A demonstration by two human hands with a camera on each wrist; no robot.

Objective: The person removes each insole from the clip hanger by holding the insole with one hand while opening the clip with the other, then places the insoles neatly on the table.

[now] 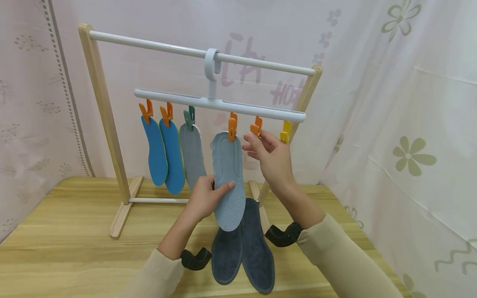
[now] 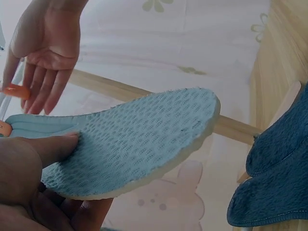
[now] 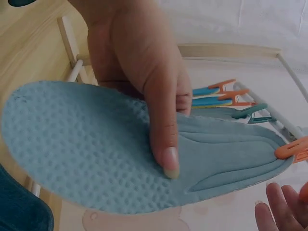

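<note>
Two blue insoles (image 1: 173, 161) hang from matching orange pegs (image 1: 167, 116) under a white hanger (image 1: 175, 97), at 10 o'clock from the pale insole (image 1: 228, 211) in a person's grasp. Nearer along that same bearing, a gray insole (image 1: 193, 153) dangles from a green peg (image 1: 189, 118). At 8 o'clock, the person's left hand (image 1: 204, 198) grips the pale insole, thumb flat across its face and fingers closed behind it. An orange clip (image 1: 232, 127) bites the insole's upper end at 12 o'clock, just below the hanger. Two dark insoles (image 1: 258, 244) lie on the wooden table (image 1: 67, 231) between 5 and 6 o'clock. At 1 o'clock, a spare orange peg (image 1: 256, 127) sits pinched between thumb and forefinger of the right hand (image 1: 276, 161), which is raised at 2 o'clock, its other fingers apart. Farthest right, also toward 2 o'clock, a yellow peg (image 1: 285, 134) hangs beside that hand.
</note>
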